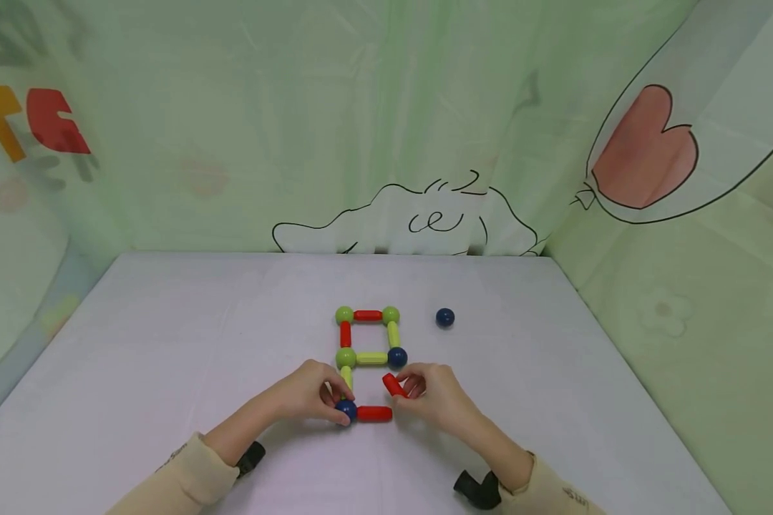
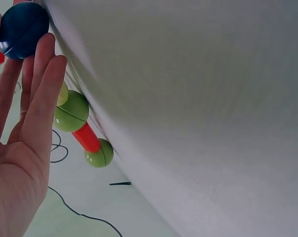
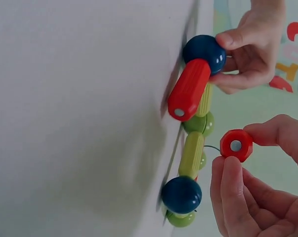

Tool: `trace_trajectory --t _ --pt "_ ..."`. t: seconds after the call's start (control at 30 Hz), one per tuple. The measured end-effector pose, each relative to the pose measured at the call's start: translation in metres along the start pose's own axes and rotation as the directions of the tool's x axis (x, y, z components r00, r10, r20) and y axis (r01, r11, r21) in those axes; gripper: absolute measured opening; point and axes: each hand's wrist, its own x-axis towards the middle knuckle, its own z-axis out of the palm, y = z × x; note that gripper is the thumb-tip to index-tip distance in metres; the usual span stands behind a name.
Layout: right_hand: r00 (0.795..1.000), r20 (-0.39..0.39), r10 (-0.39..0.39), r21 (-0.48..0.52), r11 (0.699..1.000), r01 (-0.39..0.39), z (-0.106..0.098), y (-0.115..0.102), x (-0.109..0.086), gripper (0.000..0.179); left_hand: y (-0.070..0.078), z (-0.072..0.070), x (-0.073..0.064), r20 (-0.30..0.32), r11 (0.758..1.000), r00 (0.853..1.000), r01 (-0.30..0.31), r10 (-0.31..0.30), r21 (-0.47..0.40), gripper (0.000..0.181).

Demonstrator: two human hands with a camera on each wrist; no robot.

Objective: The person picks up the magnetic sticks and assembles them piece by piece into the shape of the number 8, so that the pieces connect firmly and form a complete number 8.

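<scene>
A flat figure of magnetic rods and balls lies on the table. Its upper part is a square with a green ball (image 1: 344, 315) at the top left and a blue ball (image 1: 397, 357) at the lower right. From its lower left green ball (image 1: 346, 357) a yellow-green rod (image 1: 346, 377) runs down to another blue ball (image 2: 24, 29). My left hand (image 1: 312, 392) pinches that ball between thumb and fingers. A red rod (image 1: 375, 414) sticks out rightward from it, its far end free. My right hand (image 1: 436, 397) pinches a separate red rod (image 3: 236, 145), tilted, its metal-tipped end facing the right wrist camera.
A loose blue ball (image 1: 445, 317) sits to the right of the square. Black wrist devices (image 1: 479, 490) are by both sleeves. Behind the white table (image 1: 167, 322) hangs a printed green curtain (image 1: 232, 107).
</scene>
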Motion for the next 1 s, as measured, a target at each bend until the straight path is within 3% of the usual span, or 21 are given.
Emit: trace_trajectory --t 0.33,0.6,1.0 --pt "0.993 -0.013 0.12 0.028 0.992 -0.12 0.001 0.01 0.008 0.022 0.0 0.001 -0.002 -0.013 0.999 1.0 0.01 -0.01 -0.033 0.023" --pt "0.973 -0.015 0.231 0.04 0.972 -0.23 0.004 0.014 0.016 0.022 0.001 0.0 -0.002 -0.022 0.999 1.0 0.007 -0.008 -0.039 0.023" --pt "0.955 0.021 0.295 0.109 0.949 -0.296 0.007 0.016 0.021 0.023 0.003 0.0 -0.001 -0.016 0.999 1.0 0.022 -0.023 -0.042 0.023"
